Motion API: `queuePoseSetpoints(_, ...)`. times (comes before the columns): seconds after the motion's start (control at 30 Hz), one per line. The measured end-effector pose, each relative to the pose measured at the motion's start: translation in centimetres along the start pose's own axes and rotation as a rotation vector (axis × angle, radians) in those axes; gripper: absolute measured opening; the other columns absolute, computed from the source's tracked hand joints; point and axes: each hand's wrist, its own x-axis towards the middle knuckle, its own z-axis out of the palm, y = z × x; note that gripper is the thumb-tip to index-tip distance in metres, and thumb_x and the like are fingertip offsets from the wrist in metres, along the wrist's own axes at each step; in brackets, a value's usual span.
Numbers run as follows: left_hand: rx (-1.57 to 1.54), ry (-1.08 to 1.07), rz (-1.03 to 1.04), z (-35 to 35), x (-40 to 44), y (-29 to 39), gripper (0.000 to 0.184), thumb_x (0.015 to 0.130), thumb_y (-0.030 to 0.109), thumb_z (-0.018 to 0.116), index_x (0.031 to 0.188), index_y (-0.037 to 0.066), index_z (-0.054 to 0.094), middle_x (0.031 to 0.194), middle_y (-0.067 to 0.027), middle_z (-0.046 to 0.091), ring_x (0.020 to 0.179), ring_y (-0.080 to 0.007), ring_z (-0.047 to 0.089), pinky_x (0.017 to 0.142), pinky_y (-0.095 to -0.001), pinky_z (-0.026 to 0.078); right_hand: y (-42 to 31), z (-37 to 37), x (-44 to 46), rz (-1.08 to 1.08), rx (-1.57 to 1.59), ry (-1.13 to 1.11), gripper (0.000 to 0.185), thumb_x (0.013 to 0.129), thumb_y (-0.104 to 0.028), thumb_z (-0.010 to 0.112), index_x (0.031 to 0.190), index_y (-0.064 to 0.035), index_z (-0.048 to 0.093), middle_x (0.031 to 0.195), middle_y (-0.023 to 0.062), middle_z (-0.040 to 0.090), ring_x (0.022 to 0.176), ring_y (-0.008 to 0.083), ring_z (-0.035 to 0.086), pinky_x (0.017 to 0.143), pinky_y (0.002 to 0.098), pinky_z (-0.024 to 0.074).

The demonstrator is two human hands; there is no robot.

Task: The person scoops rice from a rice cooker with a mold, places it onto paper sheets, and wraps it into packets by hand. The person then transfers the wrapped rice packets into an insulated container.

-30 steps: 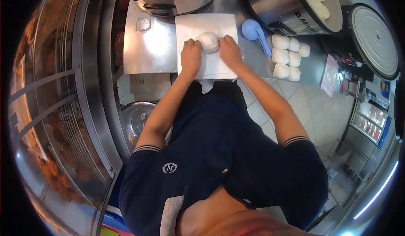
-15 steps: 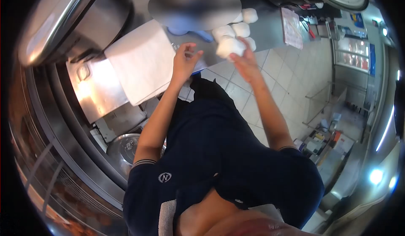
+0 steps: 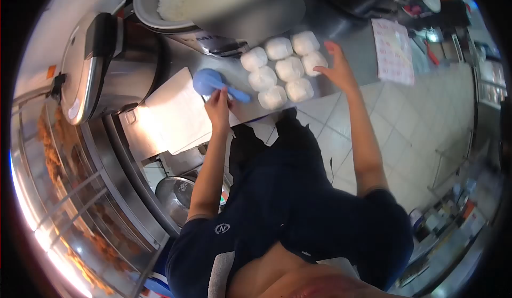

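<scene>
Several white rounded packets (image 3: 289,69) sit close together in rows on the steel counter. My right hand (image 3: 341,71) is open beside the packet at their right edge (image 3: 314,63), its thumb tip at that packet's side and its fingers spread. Left of the packets lies a blue scoop (image 3: 207,81) with its handle pointing right. My left hand (image 3: 218,110) has its fingers closed around the scoop near where handle and bowl meet.
A large cooker pot (image 3: 146,5) of white rice stands behind, partly blurred out. A rice cooker with a dark lid (image 3: 101,63) is at the left, near white sheets (image 3: 178,117). A printed paper (image 3: 393,50) lies at the counter's right. Below is a tiled floor.
My right hand has let go of a white packet, which now sits among the others. My left hand has moved onto the blue scoop. The view has shifted, showing more of the rice pot.
</scene>
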Motion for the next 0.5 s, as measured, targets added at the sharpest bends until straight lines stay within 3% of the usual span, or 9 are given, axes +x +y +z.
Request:
queuePoseSetpoints(0.03, 0.119, 0.011, 0.082, -0.1, -2.5, 1.7, 0.028, 0.100, 0.023, 0.067, 0.090, -0.003, 0.070, 0.060, -0.0033, 0.059, 0.053, -0.0088, 0.055, 0.051, -0.0268, 0.042, -2.6, 0.2, -1.0, -0.015, 0.029, 0.049, 0.074, 0.077, -0.017, 0.087, 0.138, -0.0031, 0.047, 0.131, 0.0111, 0.058, 0.121, 0.0255, 0.057, 0.105, 0.0387, 0.0457)
queuePoseSetpoints(0.13, 0.397, -0.028, 0.290, 1.3, -8.7, 7.7, 0.021, 0.095, 0.018, 0.071, 0.096, -0.002, 0.073, 0.055, -0.0058, 0.063, 0.047, -0.0101, 0.055, 0.048, -0.0288, 0.043, -12.9, 2.8, -5.3, -0.063, 0.410, -0.309, 0.056, 0.089, -0.016, 0.077, 0.136, -0.0009, 0.051, 0.124, 0.0107, 0.062, 0.109, 0.0204, 0.060, 0.097, 0.0346, 0.0484)
queuePoseSetpoints(0.17, 0.486, -0.100, 0.466, 1.5, -9.7, 8.7, 0.018, 0.091, 0.013, 0.074, 0.103, -0.001, 0.074, 0.059, -0.0086, 0.065, 0.048, -0.0120, 0.058, 0.049, -0.0292, 0.045, -16.0, 4.1, -6.5, -0.174, 0.494, -0.360, 0.054, 0.094, -0.014, 0.072, 0.141, -0.0009, 0.049, 0.125, 0.0093, 0.061, 0.106, 0.0174, 0.060, 0.094, 0.0314, 0.0495)
queuePoseSetpoints(0.2, 0.475, -0.138, 0.679, 2.3, -10.4, 10.0, 0.024, 0.091, 0.010, 0.074, 0.112, -0.001, 0.074, 0.061, -0.0104, 0.065, 0.049, -0.0140, 0.061, 0.050, -0.0302, 0.047, -17.2, 4.8, -7.2, -0.088, 0.599, -0.508, 0.050, 0.098, -0.014, 0.066, 0.142, 0.0006, 0.048, 0.123, 0.0088, 0.061, 0.104, 0.0158, 0.059, 0.093, 0.0313, 0.0494)
queuePoseSetpoints(0.23, 0.195, -0.139, 0.501, 3.4, -11.9, 12.7, 0.029, 0.089, 0.006, 0.072, 0.117, 0.000, 0.072, 0.062, -0.0114, 0.063, 0.048, -0.0166, 0.060, 0.050, -0.0316, 0.047, -18.2, 5.3, -7.5, 0.001, 0.695, -0.655, 0.046, 0.101, -0.013, 0.061, 0.142, 0.0021, 0.047, 0.120, 0.0084, 0.061, 0.103, 0.0142, 0.059, 0.092, 0.0312, 0.0494)
queuePoseSetpoints(0.27, 0.164, -0.208, 0.556, 2.8, -11.5, 14.3, 0.032, 0.088, 0.002, 0.070, 0.120, 0.000, 0.072, 0.061, -0.0109, 0.062, 0.047, -0.0167, 0.059, 0.050, -0.0314, 0.047, -19.6, 5.0, -7.1, -0.019, 0.684, -0.667, 0.046, 0.101, -0.013, 0.061, 0.142, 0.0021, 0.047, 0.120, 0.0084, 0.061, 0.103, 0.0142, 0.059, 0.092, 0.0312, 0.0494)
queuePoseSetpoints(0.33, 0.116, -0.277, 0.626, 1.0, -10.4, 17.1, 0.037, 0.086, -0.001, 0.068, 0.122, 0.001, 0.071, 0.060, -0.0104, 0.061, 0.046, -0.0168, 0.058, 0.051, -0.0312, 0.047, -23.1, 4.0, -5.9, -0.236, 0.726, -0.367, 0.032, 0.101, -0.011, 0.058, 0.129, 0.0026, 0.052, 0.115, 0.0124, 0.061, 0.105, 0.0188, 0.058, 0.095, 0.0326, 0.0463)
queuePoseSetpoints(0.4, 0.144, -0.555, 0.760, -1.5, -8.8, 19.4, 0.043, 0.088, -0.009, 0.052, 0.125, 0.000, 0.070, 0.058, -0.0050, 0.059, 0.046, -0.0117, 0.056, 0.050, -0.0255, 0.046, -24.2, 3.5, -4.1, -0.299, 0.634, -0.190, 0.030, 0.101, -0.010, 0.058, 0.127, 0.0025, 0.051, 0.113, 0.0123, 0.060, 0.106, 0.0177, 0.057, 0.094, 0.0323, 0.0460)
queuePoseSetpoints(0.5, 0.129, -0.406, 0.962, -4.8, -5.2, 19.5, 0.040, 0.085, -0.009, 0.048, 0.117, -0.002, 0.073, 0.058, -0.0052, 0.060, 0.047, -0.0120, 0.057, 0.049, -0.0263, 0.045, -28.5, 1.6, 2.0, -0.485, 0.478, 0.255, 0.029, 0.101, -0.009, 0.056, 0.126, 0.0017, 0.047, 0.103, 0.0096, 0.059, 0.096, 0.0154, 0.058, 0.086, 0.0328, 0.0480)
